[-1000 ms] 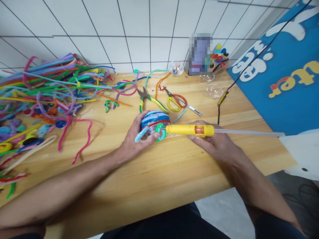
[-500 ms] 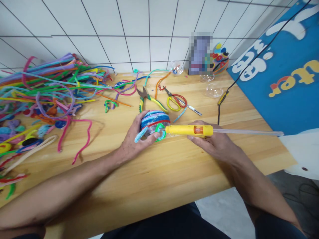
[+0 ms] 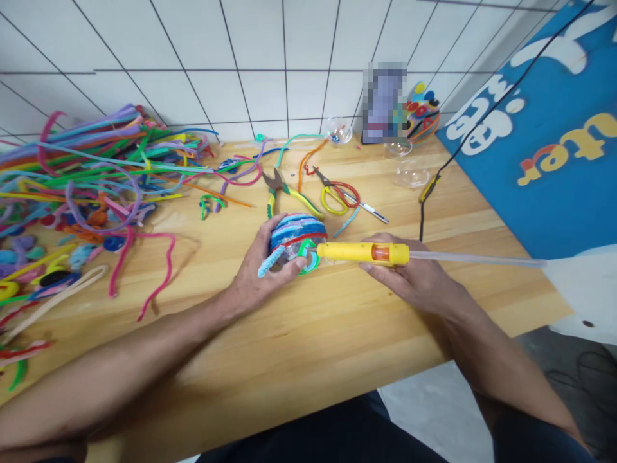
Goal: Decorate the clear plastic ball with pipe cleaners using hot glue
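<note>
My left hand [image 3: 267,260] is closed around a clear ball [image 3: 297,230] partly wrapped in blue, purple and red pipe cleaners. A light blue pipe-cleaner piece [image 3: 271,262] sticks out from its near left side. On its near right side sits a green and turquoise pipe-cleaner ring [image 3: 308,256], with my left thumb against it. My right hand [image 3: 409,273] grips a yellow hot glue gun [image 3: 359,252] from below, its nozzle pointing left at the ring. A long translucent glue stick [image 3: 475,258] extends from the gun's back end. Whether nozzle and ring touch, I cannot tell.
Green-and-yellow pliers [image 3: 294,193], scissors [image 3: 340,195] and a pen-like tool [image 3: 371,211] lie beyond the ball. A heap of pipe cleaners [image 3: 106,154] covers the left side. Clear plastic half-shells [image 3: 413,173] stand at the back right, near a black cable [image 3: 422,215].
Both hands keep their hold, with the ball and the glue gun nearly still. The whole view has shifted slightly.
</note>
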{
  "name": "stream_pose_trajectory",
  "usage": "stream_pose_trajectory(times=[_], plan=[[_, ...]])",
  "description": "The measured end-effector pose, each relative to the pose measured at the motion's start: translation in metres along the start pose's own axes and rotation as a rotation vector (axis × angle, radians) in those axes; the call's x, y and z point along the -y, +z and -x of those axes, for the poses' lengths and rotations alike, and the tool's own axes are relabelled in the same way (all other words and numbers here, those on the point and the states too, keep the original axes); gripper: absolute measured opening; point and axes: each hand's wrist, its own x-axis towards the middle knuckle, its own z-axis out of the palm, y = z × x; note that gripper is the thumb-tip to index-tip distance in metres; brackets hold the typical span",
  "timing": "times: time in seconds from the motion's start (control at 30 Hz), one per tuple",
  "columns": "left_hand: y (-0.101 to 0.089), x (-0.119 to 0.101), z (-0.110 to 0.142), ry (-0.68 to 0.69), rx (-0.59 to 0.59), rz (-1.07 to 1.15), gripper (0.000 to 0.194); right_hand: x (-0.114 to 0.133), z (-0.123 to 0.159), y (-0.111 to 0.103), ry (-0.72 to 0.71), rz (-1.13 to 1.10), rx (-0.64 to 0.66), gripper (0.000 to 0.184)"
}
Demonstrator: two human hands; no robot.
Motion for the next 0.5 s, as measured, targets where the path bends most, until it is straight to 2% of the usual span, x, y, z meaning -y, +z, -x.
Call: stream_pose_trajectory(times=[0.27, 0.5], plan=[[0.0000, -0.0030, -0.0009, -0.018, 0.009, 0.032, 0.084, -0.0008, -0.0011, 0.0012, -0.016, -0.017, -0.003, 0.004], [0.0002, -0.0059, -0.0014, -0.011, 0.019, 0.039, 0.080, 0.0001, -0.0004, -0.0008, -0.024, -0.009, 0.003, 0.010]])
